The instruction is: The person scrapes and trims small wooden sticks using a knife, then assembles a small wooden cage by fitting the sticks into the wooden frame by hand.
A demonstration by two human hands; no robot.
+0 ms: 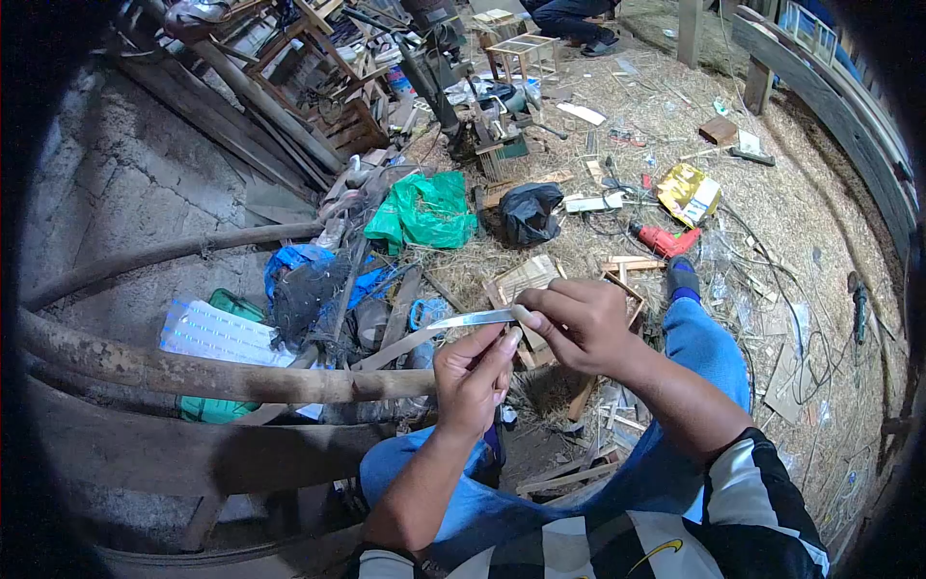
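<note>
A thin, shiny metal strip (473, 319) is held in front of me, slanting slightly up to the right. The fingers of my left hand (470, 378) pinch close under its right part. My right hand (582, 326) is closed on the right end of the strip, thumb and fingers pressed together. A pale wooden slat (394, 349) lies in line with the strip's left end; whether the two are joined I cannot tell. Below and behind my hands are wood pieces on the floor.
A curved bamboo pole (241, 376) runs at the left. Beyond are a green bag (424, 212), a black bag (531, 212), a red drill (666, 239) and a yellow package (690, 193). Another person's legs (571, 19) show at the top. Cables and scraps litter the right floor.
</note>
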